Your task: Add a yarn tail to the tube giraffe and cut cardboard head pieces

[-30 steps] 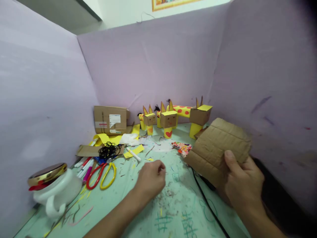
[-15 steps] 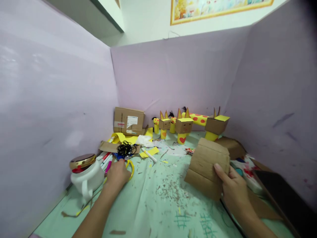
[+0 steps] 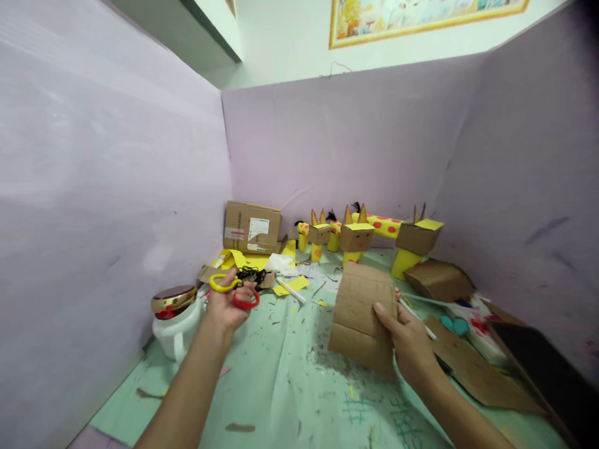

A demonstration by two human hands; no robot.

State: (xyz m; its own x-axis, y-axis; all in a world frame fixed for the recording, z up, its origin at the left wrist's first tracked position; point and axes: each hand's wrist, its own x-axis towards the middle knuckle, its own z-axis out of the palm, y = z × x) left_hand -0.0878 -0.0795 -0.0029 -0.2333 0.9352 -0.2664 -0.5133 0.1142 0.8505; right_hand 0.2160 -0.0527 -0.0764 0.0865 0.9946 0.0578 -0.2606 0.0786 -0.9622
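Note:
My left hand (image 3: 227, 317) is closed around a pair of scissors (image 3: 223, 290) with one yellow and one red handle loop; the blades are hidden. It hovers beside a tangle of black yarn (image 3: 251, 275). My right hand (image 3: 412, 347) pinches the right edge of a creased brown cardboard piece (image 3: 361, 305), thumb on the near face. The cardboard is raised over the table, and its fold lines run across it. Behind it stand several yellow giraffe figures with box heads, among them one giraffe (image 3: 357, 238) in the middle and a larger one (image 3: 418, 239) at right.
A white mug (image 3: 174, 333) with a gold lid stands at left. Farther back are a cardboard box (image 3: 253, 227) and yellow paper (image 3: 292, 286) with a white pen. Flat cardboard (image 3: 486, 374) and a dark tablet-like slab (image 3: 538, 374) lie at right. Scraps dot the green tablecloth (image 3: 276, 399).
My left hand has lifted the scissors off the table beside the markers, and their handles now show in it. My right hand has brought the cardboard a little to the left.

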